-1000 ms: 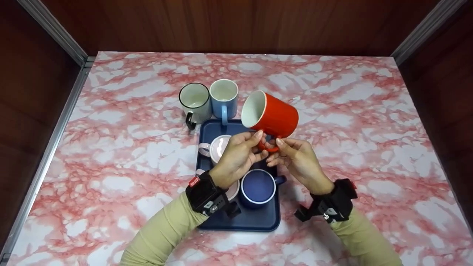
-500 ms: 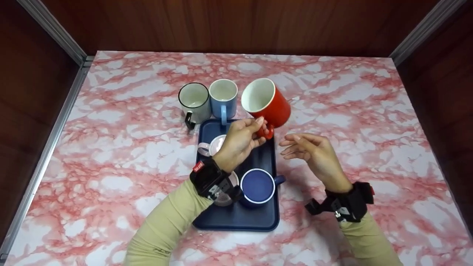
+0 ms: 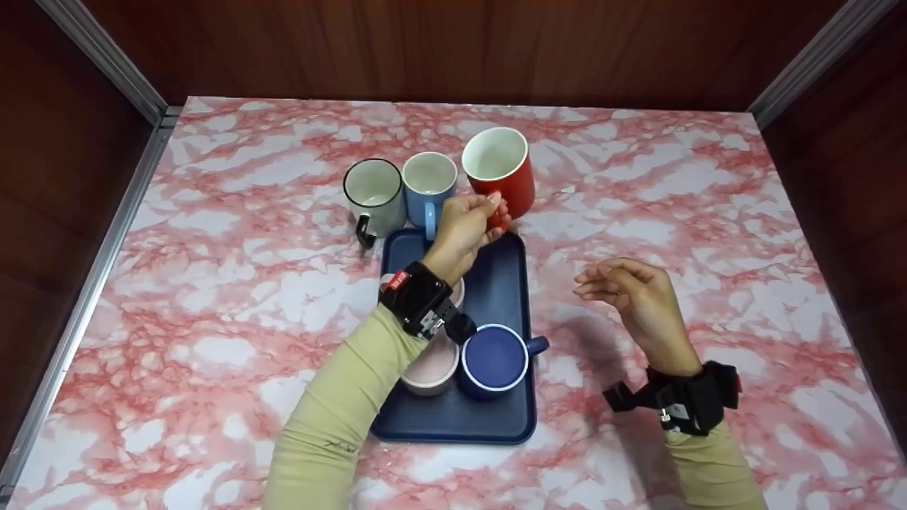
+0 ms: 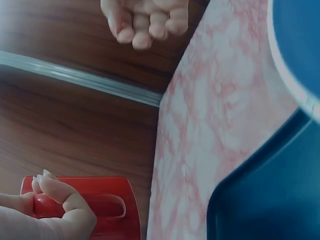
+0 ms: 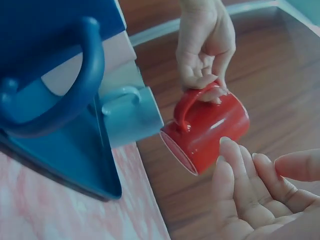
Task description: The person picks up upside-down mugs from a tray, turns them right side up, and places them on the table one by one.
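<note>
1. The blue tray (image 3: 489,425) carries three mugs: a dark-blue mug (image 3: 496,358) at its near right, handle reaching past the tray's right edge, and two pale pink ones along its left side
2. The nearer pink mug (image 3: 430,368) sits beside the dark-blue one; the farther pink mug (image 3: 459,292) is mostly hidden by the left wrist and its black strap (image 3: 418,297)
3. Just beyond the tray's far edge, a grey mug with black rim and handle (image 3: 375,205) and a light-blue mug (image 3: 429,184) stand upright side by side, white insides showing
4. The tabletop (image 3: 212,283) is printed in red-and-white marbling; dark wood-grain panels (image 3: 460,49) enclose its far side and both flanks, with metal trim (image 3: 101,62) at the corners
5. The red mug (image 3: 521,191), white inside, is to the right of the light-blue one, past the tray's far right corner; it looks raised off the table, mouth upward and slightly tilted
6. The left hand (image 3: 464,227) pinches the red mug by its handle (image 5: 186,101), thumb and fingers closed round it, so the body lies beyond the fingers
7. The right hand (image 3: 638,297) hovers right of the tray, fingers loosely bent, well apart from the red mug
</note>
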